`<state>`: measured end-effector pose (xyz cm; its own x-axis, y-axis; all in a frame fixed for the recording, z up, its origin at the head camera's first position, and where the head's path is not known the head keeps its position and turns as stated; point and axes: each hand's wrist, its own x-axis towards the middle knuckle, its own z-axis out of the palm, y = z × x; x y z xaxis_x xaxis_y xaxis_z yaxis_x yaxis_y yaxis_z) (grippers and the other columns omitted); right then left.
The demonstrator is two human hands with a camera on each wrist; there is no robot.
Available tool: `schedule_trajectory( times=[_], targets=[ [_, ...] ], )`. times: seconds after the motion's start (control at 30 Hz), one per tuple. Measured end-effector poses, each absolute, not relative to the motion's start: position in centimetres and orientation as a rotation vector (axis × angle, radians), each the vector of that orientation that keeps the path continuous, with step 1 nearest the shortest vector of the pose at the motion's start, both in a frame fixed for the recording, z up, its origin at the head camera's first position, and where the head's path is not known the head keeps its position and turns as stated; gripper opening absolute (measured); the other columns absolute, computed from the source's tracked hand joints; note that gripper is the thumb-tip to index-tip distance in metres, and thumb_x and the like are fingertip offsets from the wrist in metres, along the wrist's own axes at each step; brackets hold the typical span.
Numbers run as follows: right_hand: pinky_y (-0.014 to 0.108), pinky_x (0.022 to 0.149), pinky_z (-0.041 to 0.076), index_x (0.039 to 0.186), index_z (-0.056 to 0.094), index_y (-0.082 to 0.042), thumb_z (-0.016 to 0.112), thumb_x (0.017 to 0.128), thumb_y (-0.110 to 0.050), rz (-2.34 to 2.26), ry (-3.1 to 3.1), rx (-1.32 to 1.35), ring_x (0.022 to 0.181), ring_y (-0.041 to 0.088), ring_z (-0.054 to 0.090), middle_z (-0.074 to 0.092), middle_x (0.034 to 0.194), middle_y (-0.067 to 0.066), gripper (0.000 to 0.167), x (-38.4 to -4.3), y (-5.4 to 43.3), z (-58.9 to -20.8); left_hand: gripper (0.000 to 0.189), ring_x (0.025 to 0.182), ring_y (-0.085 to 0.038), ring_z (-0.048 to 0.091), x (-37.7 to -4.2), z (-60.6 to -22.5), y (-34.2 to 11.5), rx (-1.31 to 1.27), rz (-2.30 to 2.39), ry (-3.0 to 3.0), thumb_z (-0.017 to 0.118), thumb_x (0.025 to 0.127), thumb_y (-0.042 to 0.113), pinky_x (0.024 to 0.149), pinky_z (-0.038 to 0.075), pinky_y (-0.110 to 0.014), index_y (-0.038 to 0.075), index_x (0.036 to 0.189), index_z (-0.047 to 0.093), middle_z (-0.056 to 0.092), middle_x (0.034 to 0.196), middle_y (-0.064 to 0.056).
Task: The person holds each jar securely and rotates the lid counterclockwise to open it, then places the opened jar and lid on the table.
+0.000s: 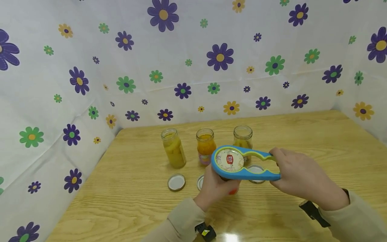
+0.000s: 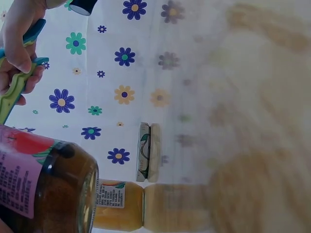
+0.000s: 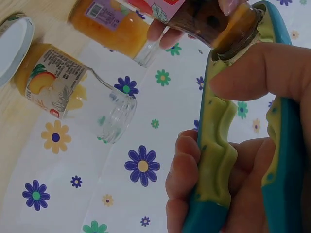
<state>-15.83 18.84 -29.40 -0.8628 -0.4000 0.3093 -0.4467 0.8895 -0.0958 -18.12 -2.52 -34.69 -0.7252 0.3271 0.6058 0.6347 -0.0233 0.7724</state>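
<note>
My left hand (image 1: 216, 186) grips a glass jar (image 2: 68, 189) with dark contents, a pink label and a pale printed lid (image 1: 229, 160). Around that lid sits the ring end of a blue and lime-green jar opener (image 1: 242, 174). My right hand (image 1: 299, 173) holds the opener's two handles at their far ends, thumb and fingers bent about them. A gap with wavy green inner edges shows between the handles in the right wrist view. Most of the jar's body is hidden beneath the opener and left hand in the head view.
Behind the hands stand three lidless jars: a tall yellow-filled jar (image 1: 173, 151), an orange-filled jar (image 1: 206, 148) and a partly hidden jar (image 1: 243, 143). Nearer lie loose lids: a left lid (image 1: 176, 182), a middle lid (image 1: 199, 182) and a right lid (image 1: 256, 169). Flowered cloth (image 1: 181, 60) backs the wooden table (image 1: 121, 188).
</note>
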Motion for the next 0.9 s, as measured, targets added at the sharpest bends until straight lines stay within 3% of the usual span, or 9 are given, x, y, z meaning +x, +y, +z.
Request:
schedule_trajectory(
  times=[0.2, 0.43, 0.67, 0.9],
  targets=[
    [0.026, 0.045, 0.039, 0.094, 0.052, 0.001, 0.075, 0.059, -0.020, 0.210, -2.723, 0.641, 0.051, 0.010, 0.041, 0.052, 0.070, 0.000, 0.047, -15.5, 18.3, -29.4, 0.054, 0.096, -0.020, 0.054, -19.1, -36.3, -2.6, -1.002, -1.801, -1.944, 0.067, 0.064, -0.006, 0.085, 0.044, -0.034, 0.001, 0.115, 0.048, 0.057, 0.105, -0.015],
    [0.022, 0.038, 0.029, 0.085, 0.053, -0.003, 0.074, 0.055, -0.020, 0.169, -2.605, 0.649, 0.043, 0.007, 0.031, 0.042, 0.057, -0.006, 0.040, -15.3, 18.1, -29.7, 0.058, 0.093, -0.018, 0.055, -19.1, -36.4, -2.7, -0.984, -1.762, -1.920, 0.066, 0.059, -0.003, 0.082, 0.046, -0.033, 0.002, 0.114, 0.050, 0.058, 0.102, -0.012],
    [0.019, 0.034, 0.018, 0.065, 0.044, -0.009, 0.064, 0.050, -0.012, 0.114, -2.388, 0.710, 0.037, 0.004, 0.019, 0.026, 0.047, -0.010, 0.026, -15.5, 18.4, -30.2, 0.055, 0.095, -0.020, 0.055, -18.8, -36.1, -2.6, -0.982, -1.879, -1.905, 0.069, 0.061, -0.004, 0.082, 0.046, -0.034, -0.001, 0.113, 0.051, 0.058, 0.103, -0.017],
    [0.017, 0.034, 0.015, 0.064, 0.041, -0.012, 0.062, 0.045, -0.013, 0.059, -2.288, 0.832, 0.039, 0.001, 0.016, 0.024, 0.050, -0.012, 0.029, -16.0, 19.2, -30.3, 0.057, 0.098, -0.017, 0.054, -18.2, -35.6, -2.9, -1.070, -2.042, -1.959, 0.068, 0.063, 0.004, 0.085, 0.044, -0.035, -0.003, 0.116, 0.048, 0.056, 0.107, -0.019]
  ],
)
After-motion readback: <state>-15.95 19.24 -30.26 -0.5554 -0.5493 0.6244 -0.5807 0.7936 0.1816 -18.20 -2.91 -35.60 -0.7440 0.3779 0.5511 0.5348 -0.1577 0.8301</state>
